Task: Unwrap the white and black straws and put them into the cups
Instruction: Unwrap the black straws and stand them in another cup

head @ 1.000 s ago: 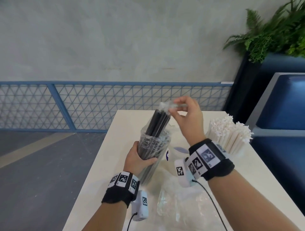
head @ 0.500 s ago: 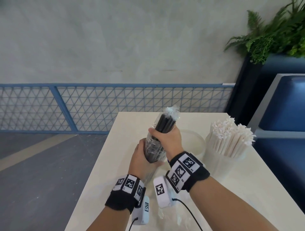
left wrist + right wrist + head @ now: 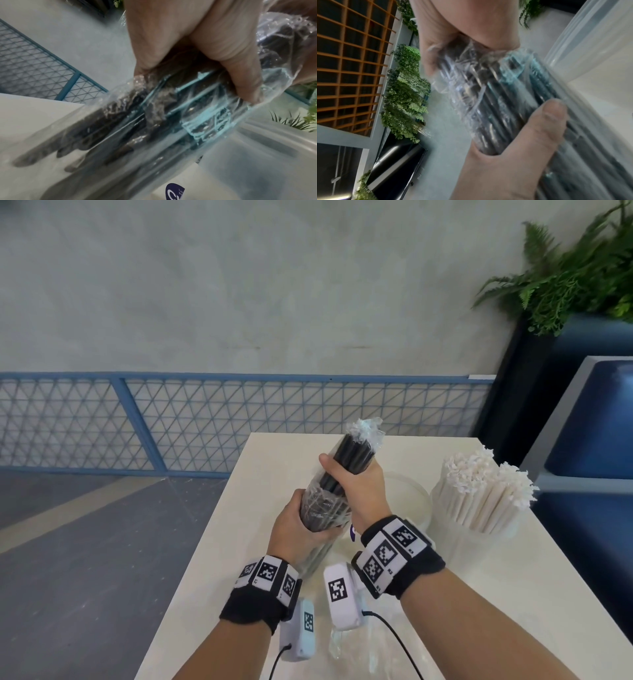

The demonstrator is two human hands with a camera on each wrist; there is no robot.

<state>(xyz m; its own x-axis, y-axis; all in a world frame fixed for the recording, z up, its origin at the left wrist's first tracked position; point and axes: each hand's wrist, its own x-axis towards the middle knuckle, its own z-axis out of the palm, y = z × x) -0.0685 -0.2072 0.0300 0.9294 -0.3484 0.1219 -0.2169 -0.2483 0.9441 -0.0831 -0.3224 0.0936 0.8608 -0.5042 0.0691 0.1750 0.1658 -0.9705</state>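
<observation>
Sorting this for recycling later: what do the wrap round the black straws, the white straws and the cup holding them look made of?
Wrap: thin clear plastic film, glossy; it crinkles and glints, bunched at the top.
White straws: matte white, with frayed, tufted ends, so probably paper sleeves; what is inside cannot be seen.
Cup: translucent, frosted-looking, likely plastic; the straws show faintly through its wall.

two hands [image 3: 298, 529], one black straw bundle [image 3: 352, 455], two cups [image 3: 416, 501]

No legible text anywhere. A purple label [image 3: 175, 191] at the bottom edge of the left wrist view shows a cut-off white glyph, unreadable. Wristband tags [image 3: 387, 553] in the lower centre of the head view carry only black-and-white marker patterns.
</observation>
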